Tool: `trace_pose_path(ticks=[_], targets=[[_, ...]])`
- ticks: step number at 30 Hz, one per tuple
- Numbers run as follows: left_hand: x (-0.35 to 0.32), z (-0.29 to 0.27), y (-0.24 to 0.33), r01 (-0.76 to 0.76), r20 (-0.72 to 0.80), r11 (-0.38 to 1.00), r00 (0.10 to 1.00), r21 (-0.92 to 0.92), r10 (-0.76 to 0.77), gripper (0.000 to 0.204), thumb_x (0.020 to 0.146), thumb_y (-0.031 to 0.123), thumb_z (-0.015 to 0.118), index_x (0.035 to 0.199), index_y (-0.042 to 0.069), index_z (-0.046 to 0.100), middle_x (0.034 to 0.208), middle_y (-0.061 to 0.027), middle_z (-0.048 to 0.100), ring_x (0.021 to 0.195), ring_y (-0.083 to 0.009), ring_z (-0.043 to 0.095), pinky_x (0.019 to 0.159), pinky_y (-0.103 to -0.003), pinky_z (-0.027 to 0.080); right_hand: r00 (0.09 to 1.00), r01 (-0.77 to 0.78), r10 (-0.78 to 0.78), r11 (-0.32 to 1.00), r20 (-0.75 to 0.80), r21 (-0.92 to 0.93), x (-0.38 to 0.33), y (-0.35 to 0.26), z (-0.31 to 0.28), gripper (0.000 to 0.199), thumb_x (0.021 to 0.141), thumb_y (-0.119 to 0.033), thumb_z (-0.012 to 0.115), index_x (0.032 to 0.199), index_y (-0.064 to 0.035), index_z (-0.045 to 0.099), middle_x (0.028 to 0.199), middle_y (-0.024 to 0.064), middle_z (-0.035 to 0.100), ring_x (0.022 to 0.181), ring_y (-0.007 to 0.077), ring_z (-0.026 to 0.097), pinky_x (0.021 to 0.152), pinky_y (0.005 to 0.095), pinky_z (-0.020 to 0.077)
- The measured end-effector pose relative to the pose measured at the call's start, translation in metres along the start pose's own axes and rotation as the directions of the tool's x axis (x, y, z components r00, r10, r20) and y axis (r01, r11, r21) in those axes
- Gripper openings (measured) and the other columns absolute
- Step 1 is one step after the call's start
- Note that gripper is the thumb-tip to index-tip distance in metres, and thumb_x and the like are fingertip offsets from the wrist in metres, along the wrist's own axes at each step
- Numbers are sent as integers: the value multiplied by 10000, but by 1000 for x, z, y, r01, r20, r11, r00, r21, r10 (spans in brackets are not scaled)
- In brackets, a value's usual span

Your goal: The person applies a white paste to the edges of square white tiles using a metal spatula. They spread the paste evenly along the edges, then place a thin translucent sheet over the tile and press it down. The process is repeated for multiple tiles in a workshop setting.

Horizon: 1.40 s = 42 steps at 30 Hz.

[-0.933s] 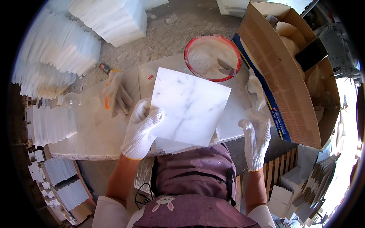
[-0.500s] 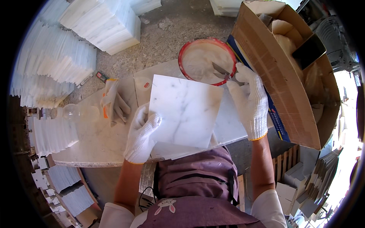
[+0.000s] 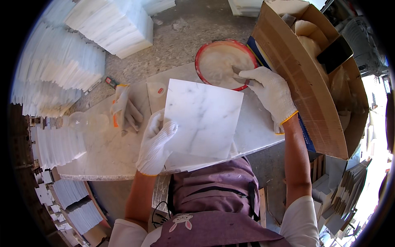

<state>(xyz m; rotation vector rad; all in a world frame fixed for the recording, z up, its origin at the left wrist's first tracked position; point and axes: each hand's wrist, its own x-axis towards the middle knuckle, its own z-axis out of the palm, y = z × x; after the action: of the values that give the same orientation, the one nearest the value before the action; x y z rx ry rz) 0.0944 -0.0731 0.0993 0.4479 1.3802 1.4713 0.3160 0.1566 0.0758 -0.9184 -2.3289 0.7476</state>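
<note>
My left hand (image 3: pixel 157 142), in a white knitted glove, grips a square white marble tile (image 3: pixel 202 119) with grey veins by its left edge. The tile is held over the stone worktop (image 3: pixel 94 144). My right hand (image 3: pixel 269 88), gloved alike, is closed on a putty knife (image 3: pixel 237 73) at the near right rim of a red-rimmed bowl (image 3: pixel 199 73). Pale, creamy paste (image 3: pixel 218 64) fills the bowl, and the knife's blade dips into it. My fingers hide the handle.
A spare pair of gloves (image 3: pixel 128 113) lies left of the tile. Stacks of white tiles (image 3: pixel 111 26) stand at the far left. An open cardboard box (image 3: pixel 300 78) with a dark phone-like slab (image 3: pixel 335 55) on it flanks my right arm. Behind the gloves lies a small red-and-dark object (image 3: pixel 110 82).
My right hand has turned over the bowl's rim, bringing the knife blade down into the paste. The left hand and tile have shifted only slightly.
</note>
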Motion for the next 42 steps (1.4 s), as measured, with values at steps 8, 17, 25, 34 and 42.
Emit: trace_pose_path(ticks=[8, 17, 25, 34, 42], targets=[[-1, 2, 1, 11, 7, 998, 1000, -57, -11, 479, 948, 135, 656, 1367, -2, 470, 1222, -81, 603, 1110, -142, 580, 972, -313, 478, 987, -116, 124, 990, -101, 82, 2, -10, -15, 157, 912, -159, 635, 1022, -96, 727, 1012, 112, 690, 938, 311, 665, 829, 372, 524], [-1, 2, 2, 8, 7, 999, 1000, -35, -8, 478, 948, 125, 657, 1367, -9, 469, 1220, -78, 602, 1095, -132, 579, 968, -299, 473, 981, -138, 97, 957, -165, -257, 30, -15, -17, 205, 887, -162, 577, 1014, -104, 727, 1029, 134, 686, 939, 333, 667, 833, 413, 529], [-1, -2, -1, 29, 10, 999, 1000, -34, -29, 460, 959, 111, 637, 1368, -10, 466, 1220, -81, 602, 1068, -128, 587, 945, -293, 485, 909, -265, 250, 964, -334, 0, -6, -42, -24, 354, 905, -221, 649, 1235, -96, 676, 1079, 189, 686, 959, 336, 681, 845, 396, 535], [2, -7, -4, 24, 26, 998, 999, -50, -23, 456, 960, 101, 635, 1368, -5, 463, 1231, -92, 602, 1095, -144, 593, 946, -307, 497, 978, -200, 190, 970, -87, -136, -12, -42, -6, 324, 885, -313, 670, 1143, -121, 710, 981, 153, 697, 888, 342, 674, 780, 418, 530], [0, -6, -6, 4, 31, 995, 1000, -95, -1, 457, 957, 108, 641, 1364, 0, 463, 1211, -84, 604, 1074, -134, 595, 922, -293, 503, 933, -271, 264, 963, -245, 6, -23, -31, -10, 232, 886, -176, 640, 1076, -79, 731, 959, 142, 702, 824, 299, 689, 748, 387, 530]])
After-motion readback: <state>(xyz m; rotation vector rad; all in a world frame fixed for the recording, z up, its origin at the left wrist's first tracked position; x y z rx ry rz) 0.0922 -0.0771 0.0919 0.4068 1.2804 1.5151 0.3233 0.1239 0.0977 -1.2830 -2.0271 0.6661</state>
